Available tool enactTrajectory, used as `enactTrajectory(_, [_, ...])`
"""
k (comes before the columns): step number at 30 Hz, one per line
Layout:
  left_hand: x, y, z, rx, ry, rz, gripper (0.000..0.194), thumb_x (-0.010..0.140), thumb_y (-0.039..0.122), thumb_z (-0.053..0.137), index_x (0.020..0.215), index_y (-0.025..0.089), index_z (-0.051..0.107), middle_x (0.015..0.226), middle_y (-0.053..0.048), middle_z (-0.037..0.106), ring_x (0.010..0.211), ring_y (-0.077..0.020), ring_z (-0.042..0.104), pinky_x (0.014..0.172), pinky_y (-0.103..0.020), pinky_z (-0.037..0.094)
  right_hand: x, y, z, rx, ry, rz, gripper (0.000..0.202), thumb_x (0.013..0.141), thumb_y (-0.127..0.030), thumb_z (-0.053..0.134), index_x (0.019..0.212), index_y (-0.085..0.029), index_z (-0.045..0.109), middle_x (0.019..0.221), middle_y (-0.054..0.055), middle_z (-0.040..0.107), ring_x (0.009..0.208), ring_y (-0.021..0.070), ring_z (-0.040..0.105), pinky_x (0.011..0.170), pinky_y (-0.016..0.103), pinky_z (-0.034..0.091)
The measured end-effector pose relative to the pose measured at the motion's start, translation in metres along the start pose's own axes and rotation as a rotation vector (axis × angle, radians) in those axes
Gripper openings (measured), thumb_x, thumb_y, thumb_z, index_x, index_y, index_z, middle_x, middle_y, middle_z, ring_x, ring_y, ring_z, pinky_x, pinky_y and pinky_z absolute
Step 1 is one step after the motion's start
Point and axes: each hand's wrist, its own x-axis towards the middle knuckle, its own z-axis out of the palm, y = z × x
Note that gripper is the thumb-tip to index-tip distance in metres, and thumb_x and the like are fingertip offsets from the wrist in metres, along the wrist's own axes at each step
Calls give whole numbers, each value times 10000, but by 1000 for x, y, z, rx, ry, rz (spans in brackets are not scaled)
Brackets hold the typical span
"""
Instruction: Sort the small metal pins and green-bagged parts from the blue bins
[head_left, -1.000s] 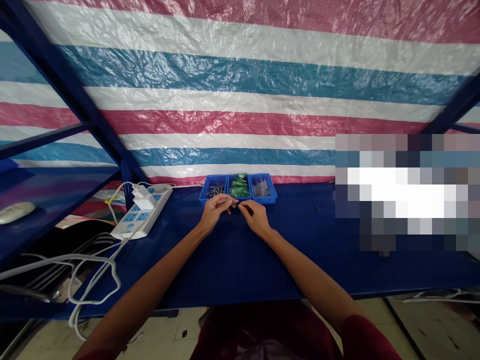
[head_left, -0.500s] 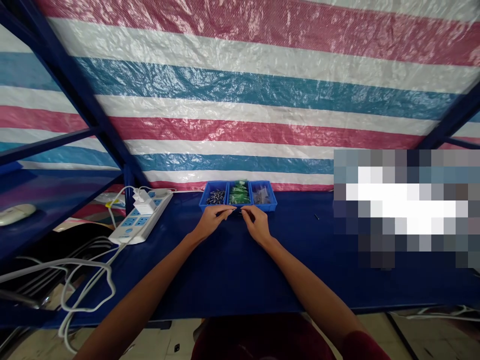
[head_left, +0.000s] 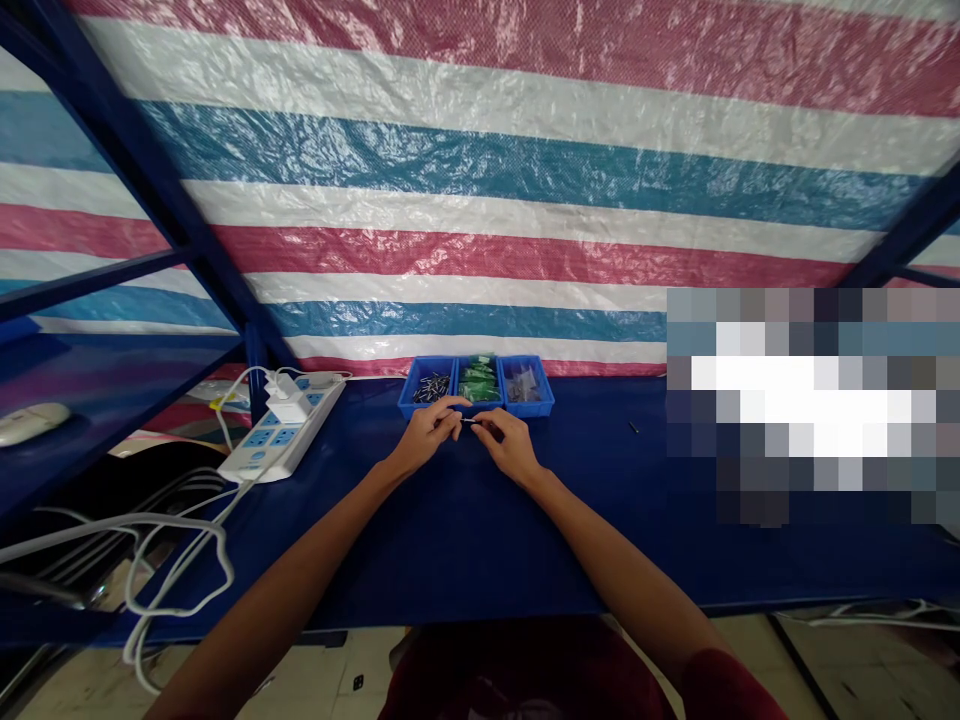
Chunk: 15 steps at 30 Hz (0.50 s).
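My left hand [head_left: 429, 432] and my right hand [head_left: 511, 442] meet just in front of three joined blue bins. Between their fingertips lies a thin, pale, pen-like piece [head_left: 468, 420], pinched at one end by each hand. The left bin [head_left: 406, 404] holds many small dark and silvery parts. Green packets [head_left: 478, 382] fill the middle bin, and clear bags with greyish contents [head_left: 522, 386] are in the right one. A small dark stick [head_left: 634, 427] lies by itself on the blue table [head_left: 480, 540], to the right.
On the left, a white power strip [head_left: 289, 440] carries a plugged-in white adapter [head_left: 288, 398], with loose white cables [head_left: 217, 540] hanging down beside it. A white mouse [head_left: 34, 424] rests on a side shelf. Blue frame posts flank a striped sheet [head_left: 525, 200]. The right side is pixelated.
The thin piece now shows lengthwise between my fingertips. My left fingers have shifted, with the index finger raised and stretched over it. The whole view has moved slightly.
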Motion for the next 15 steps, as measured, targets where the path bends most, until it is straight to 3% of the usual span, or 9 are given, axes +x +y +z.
enactTrajectory(5, [-1, 0, 4, -31, 14, -20, 386, 909, 433, 484, 1166, 163, 584, 580, 23, 577, 482, -98, 459, 502, -205, 385, 1, -1, 0, -13, 29, -14, 288, 929, -371, 475, 862, -177, 677, 746, 38, 637, 655, 144, 571, 636, 252, 452])
enactTrajectory(8, [1, -3, 1, 33, 215, -5, 344, 909, 420, 490, 1100, 166, 620, 575, 21, 573, 490, -104, 477, 523, -212, 398, 4, 0, -4, -76, 110, 69, 277, 931, -346, 459, 880, -181, 676, 806, 52, 677, 705, 158, 607, 679, 261, 462])
enactTrajectory(11, [7, -9, -8, 254, 474, 36, 309, 917, 403, 480, 1034, 180, 659, 648, -4, 628, 581, -136, 547, 637, -245, 434, 8, 2, -11, -261, 137, 222, 228, 908, -280, 471, 838, -189, 668, 806, 49, 686, 726, 176, 620, 684, 275, 452])
enactTrajectory(13, [12, -15, -15, 430, 540, 72, 312, 930, 385, 461, 1078, 196, 659, 770, -37, 682, 723, -183, 598, 748, -288, 435, 11, 4, -16, -393, 100, 316, 186, 873, -233, 503, 776, -196, 657, 769, 40, 676, 713, 184, 615, 650, 275, 432])
enactTrajectory(15, [15, -22, -20, 584, 512, 112, 325, 915, 386, 494, 1146, 209, 640, 958, -75, 702, 923, -244, 594, 849, -342, 404, 13, 5, -20, -464, 85, 359, 168, 859, -219, 513, 759, -203, 648, 753, 35, 669, 707, 183, 610, 629, 270, 414])
